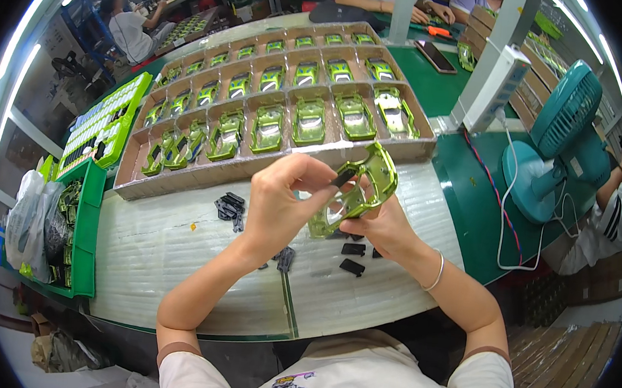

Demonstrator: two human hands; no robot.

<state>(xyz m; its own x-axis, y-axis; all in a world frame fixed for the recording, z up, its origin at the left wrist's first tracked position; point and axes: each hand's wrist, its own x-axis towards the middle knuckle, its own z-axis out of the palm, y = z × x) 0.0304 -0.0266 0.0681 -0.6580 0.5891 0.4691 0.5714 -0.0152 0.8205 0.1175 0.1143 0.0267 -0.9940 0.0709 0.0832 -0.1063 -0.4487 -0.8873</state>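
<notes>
My right hand [388,228] is closed round a shiny green toy car body shell [382,184], raised above the table and tilted so its openings show. My left hand [282,195] pinches a small black plastic part [343,177] between thumb and fingertips, right at the shell's edge. Whether the part touches the shell I cannot tell. Below the hands, several flat black pieces [353,249] lie on the table, some partly hidden by my right hand. A heap of black plastic parts [230,207] sits left of my left hand, and a smaller heap [285,258] lies nearer me.
Beyond my hands stands a divided cardboard tray [204,168] of green car bodies. A green crate [89,229] with plastic bags [33,221] is at left, behind it a bright green rack [106,126]. At right are a teal fan [565,118], cables, a power strip [499,88] and a phone [436,57]. Other people work beyond.
</notes>
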